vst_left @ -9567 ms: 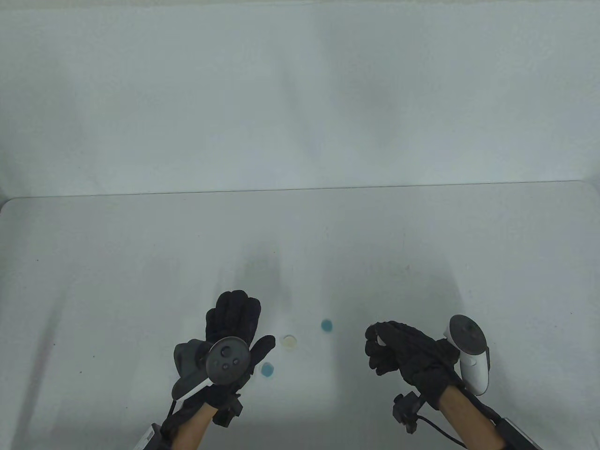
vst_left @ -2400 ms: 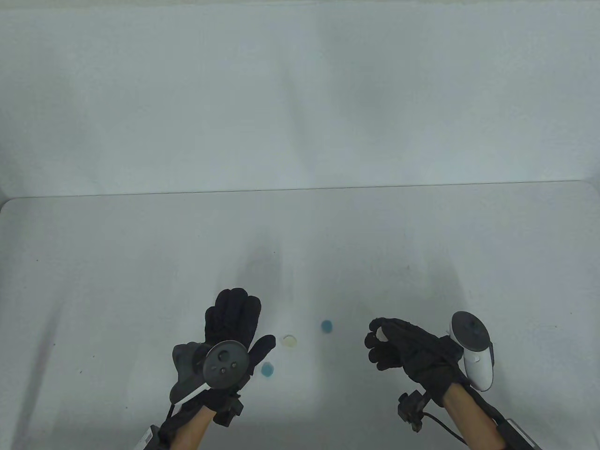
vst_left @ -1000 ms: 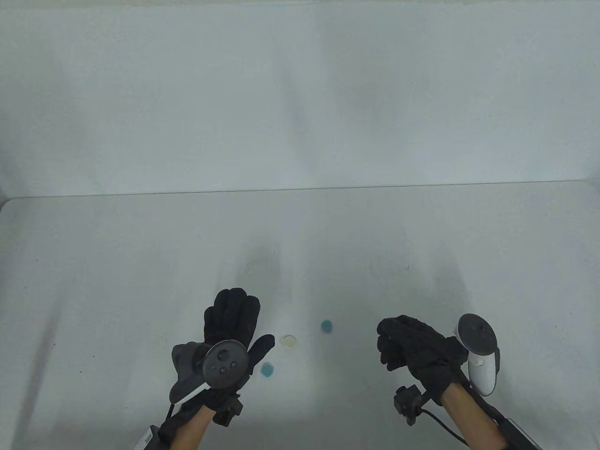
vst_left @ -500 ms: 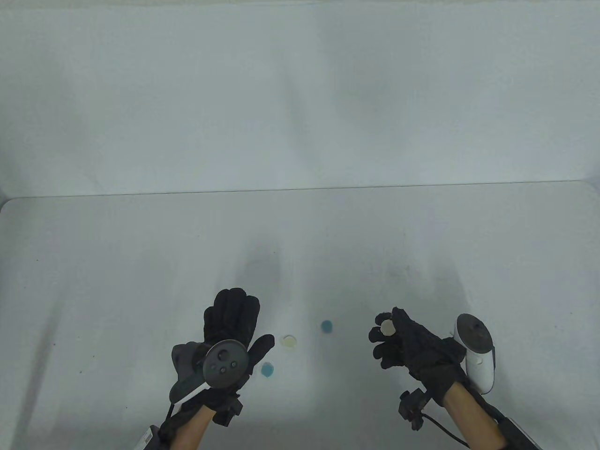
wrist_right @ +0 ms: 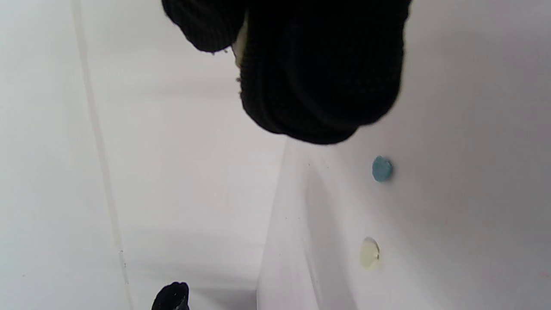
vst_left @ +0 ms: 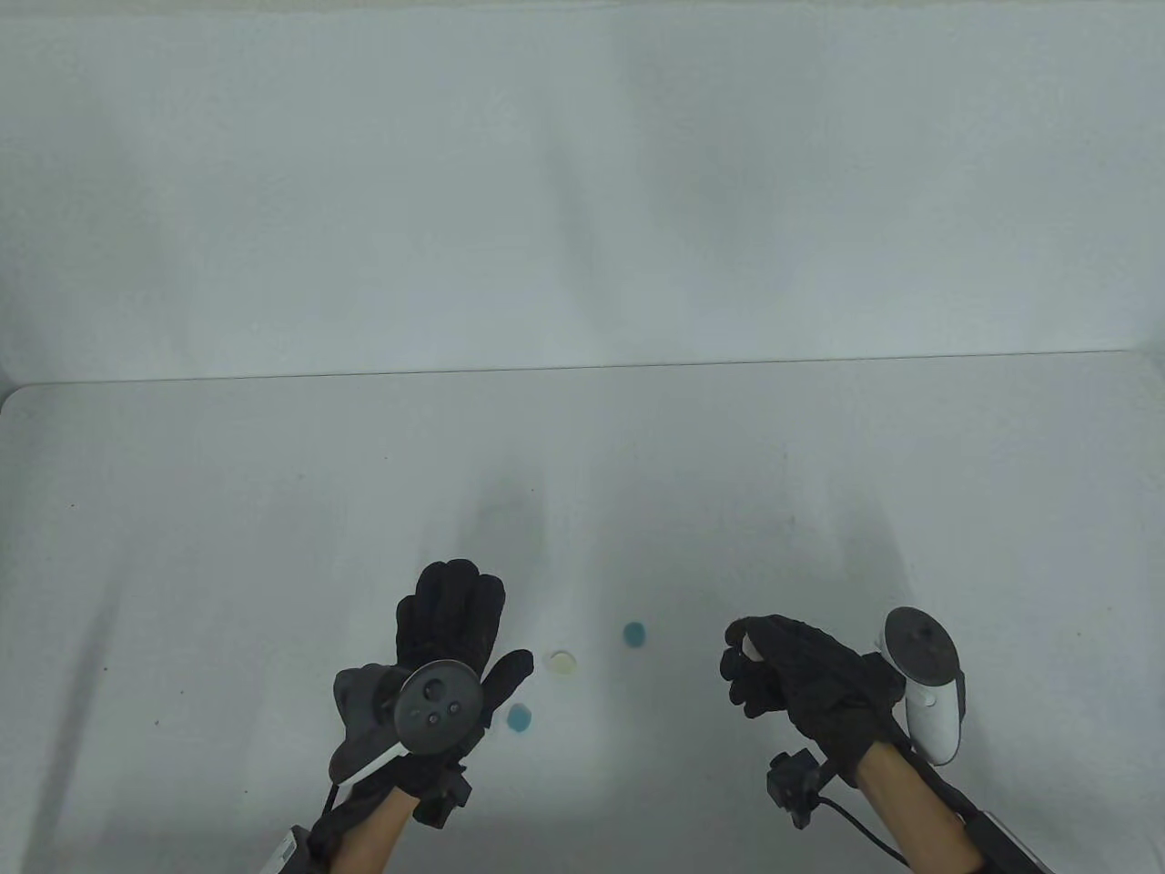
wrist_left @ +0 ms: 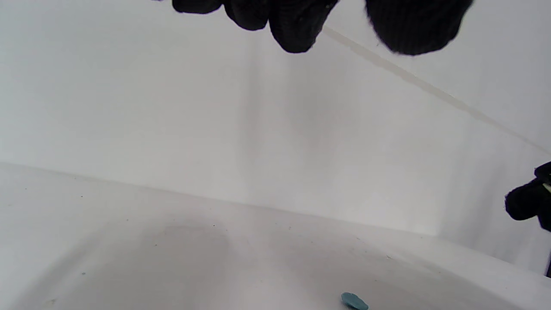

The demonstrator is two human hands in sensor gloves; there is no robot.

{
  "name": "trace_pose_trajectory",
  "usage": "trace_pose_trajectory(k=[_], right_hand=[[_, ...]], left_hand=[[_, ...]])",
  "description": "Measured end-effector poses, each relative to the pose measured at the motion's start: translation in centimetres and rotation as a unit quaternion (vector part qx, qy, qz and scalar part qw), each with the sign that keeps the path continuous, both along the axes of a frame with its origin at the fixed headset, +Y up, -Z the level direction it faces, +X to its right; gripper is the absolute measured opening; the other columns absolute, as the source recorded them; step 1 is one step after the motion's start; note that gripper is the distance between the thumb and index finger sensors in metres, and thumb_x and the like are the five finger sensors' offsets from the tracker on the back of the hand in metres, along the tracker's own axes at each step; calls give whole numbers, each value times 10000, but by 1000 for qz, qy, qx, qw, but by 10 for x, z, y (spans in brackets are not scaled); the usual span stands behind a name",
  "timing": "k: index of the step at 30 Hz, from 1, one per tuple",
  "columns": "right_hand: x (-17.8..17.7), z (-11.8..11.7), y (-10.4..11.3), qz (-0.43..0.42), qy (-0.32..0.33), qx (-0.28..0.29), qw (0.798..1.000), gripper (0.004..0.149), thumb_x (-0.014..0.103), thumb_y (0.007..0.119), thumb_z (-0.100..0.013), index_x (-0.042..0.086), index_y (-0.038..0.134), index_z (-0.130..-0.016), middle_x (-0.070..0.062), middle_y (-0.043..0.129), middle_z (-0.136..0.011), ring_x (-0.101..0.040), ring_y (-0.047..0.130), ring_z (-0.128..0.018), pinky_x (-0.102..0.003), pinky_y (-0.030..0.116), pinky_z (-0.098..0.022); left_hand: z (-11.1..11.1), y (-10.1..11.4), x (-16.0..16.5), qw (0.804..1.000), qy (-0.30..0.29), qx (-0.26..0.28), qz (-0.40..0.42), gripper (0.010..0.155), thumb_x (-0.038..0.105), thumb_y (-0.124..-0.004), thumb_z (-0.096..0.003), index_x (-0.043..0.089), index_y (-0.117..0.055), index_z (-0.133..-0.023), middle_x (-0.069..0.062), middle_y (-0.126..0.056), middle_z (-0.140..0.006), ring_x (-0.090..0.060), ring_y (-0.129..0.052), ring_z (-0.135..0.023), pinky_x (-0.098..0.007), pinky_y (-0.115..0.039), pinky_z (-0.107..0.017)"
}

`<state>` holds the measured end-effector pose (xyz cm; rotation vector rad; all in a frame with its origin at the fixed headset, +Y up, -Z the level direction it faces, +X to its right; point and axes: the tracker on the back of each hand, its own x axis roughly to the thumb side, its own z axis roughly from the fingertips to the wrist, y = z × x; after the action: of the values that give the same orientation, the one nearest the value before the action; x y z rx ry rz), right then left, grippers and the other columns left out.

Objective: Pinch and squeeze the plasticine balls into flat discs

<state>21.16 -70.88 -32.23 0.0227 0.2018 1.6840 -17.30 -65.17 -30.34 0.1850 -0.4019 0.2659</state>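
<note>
pinching a pale piece of plasticine [vst_left: 749, 647] between thumb and curled fingers, the right hand [vst_left: 801, 683] hangs above the white table [vst_left: 227, 546] on its near right side, its white tracker [vst_left: 924, 683] strapped on at the outer side. only a sliver of that pale piece shows from above, so i can't say how flat it is; in the right wrist view it is a thin cream edge [wrist_right: 239, 43] wedged between the black fingertips [wrist_right: 318, 86]. the left hand [vst_left: 446, 655] is spread out, fingers straight and together and thumb out to the side, palm down near the front middle of the table with nothing in it; whether it rests on the surface or hovers just over it i can't tell. a dark grey tracker [vst_left: 437, 703] sits on its back. three flattened pieces lie on the table between the two hands: a cream disc [vst_left: 562, 662] just beyond the left thumb, a blue disc [vst_left: 520, 718] nearer the front edge and just beside that same thumb, and a second blue disc [vst_left: 634, 634] further right, well apart from the right hand. the left wrist view catches one blue disc [wrist_left: 354, 301] low in the frame, lying flat with a thin raised edge.
</note>
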Motion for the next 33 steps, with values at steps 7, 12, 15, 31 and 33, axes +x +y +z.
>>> trace_pose_trajectory(k=[7, 12, 15, 31, 33], right_hand=[[-1, 0, -3, -28, 33, -6, 999, 529, 417, 653, -610, 22, 750, -949, -161, 949, -786, -267, 1020, -563, -271, 953, -368], [-4, -1, -7, -39, 75, -18, 996, 732, 542, 616, -605, -54, 645, -1029, -264, 846, -906, -390, 944, -686, -369, 907, -456], [-4, -2, -6, -32, 71, -16, 997, 677, 490, 656, -607, -48, 660, -1018, -256, 857, -892, -382, 952, -673, -365, 909, -456], [-7, -6, -2, 57, 44, -30, 997, 466, 359, 651, -620, 101, 758, -992, -235, 803, -957, -397, 914, -718, -415, 905, -406], [-7, -7, -2, 63, 38, -32, 997, 469, 349, 647, -622, 90, 747, -1000, -236, 756, -960, -398, 885, -727, -423, 902, -409]], left_hand=[[0, 0, 0, 1000, -1, 0, 0, 774, 482, -659, -540, 44, -457, -1145, -267, -313, -1176, -554, -304, -1074, -645, -351, -732], [0, 0, 0, 1000, -1, -1, 1, 775, 482, -659, -539, 44, -457, -1145, -267, -311, -1176, -553, -304, -1074, -646, -351, -731], [0, 0, 0, 1000, -2, 0, 2, 773, 482, -658, -541, 45, -457, -1146, -267, -311, -1176, -554, -303, -1074, -645, -350, -732], [4, 3, -4, 1000, -11, 7, 12, 775, 484, -656, -541, 45, -456, -1146, -279, -261, -1174, -563, -284, -1069, -648, -347, -731], [4, 3, -4, 1000, -11, 10, 12, 774, 484, -656, -541, 45, -456, -1146, -278, -255, -1173, -563, -280, -1069, -648, -345, -731]])
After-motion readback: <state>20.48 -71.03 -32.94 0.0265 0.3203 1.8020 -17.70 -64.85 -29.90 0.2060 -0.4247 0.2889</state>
